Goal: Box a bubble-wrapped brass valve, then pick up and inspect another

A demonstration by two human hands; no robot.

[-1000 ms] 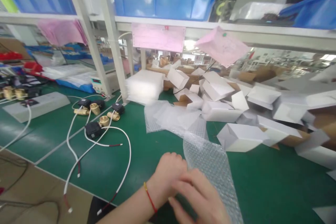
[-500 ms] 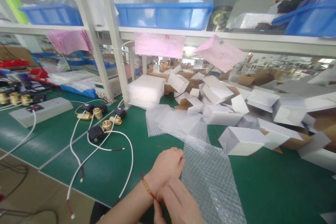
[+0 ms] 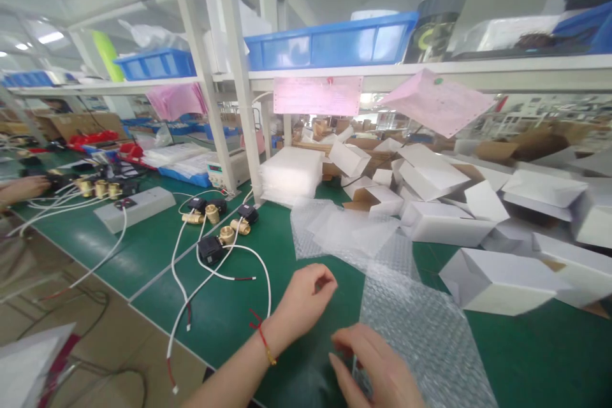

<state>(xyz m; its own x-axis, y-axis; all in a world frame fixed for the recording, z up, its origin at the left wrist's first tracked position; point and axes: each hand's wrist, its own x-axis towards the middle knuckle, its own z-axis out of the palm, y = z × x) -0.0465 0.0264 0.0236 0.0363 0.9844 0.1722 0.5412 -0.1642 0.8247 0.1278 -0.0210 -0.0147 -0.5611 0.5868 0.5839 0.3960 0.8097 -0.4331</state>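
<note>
My left hand (image 3: 308,298) hovers over the green table, its fingers loosely curled with nothing visible in them. Around its wrist is a red cord bracelet (image 3: 264,339) with gold-coloured beads and loose red ends. Lower and to the right, my right hand (image 3: 377,363) has thumb and fingers apart and holds nothing. It overlaps the near left edge of a sheet of bubble wrap (image 3: 421,331) lying on the table. Left of my hands lie several brass valves (image 3: 226,234) with black actuators (image 3: 210,250) and white cables (image 3: 268,280) ending in small connectors.
White boxes (image 3: 502,280) are heaped on the right. A stack of white foam sheets (image 3: 291,173) stands by the shelf post, near a power supply (image 3: 229,169). Blue bins (image 3: 329,43) sit on the shelf above. Another person's hand (image 3: 26,190) is at far left beside more valves.
My right hand has let go of the bracelet and moved right, its fingers parting. The left hand has loosened slightly. The view has turned left, bringing a co-worker's hand into sight.
</note>
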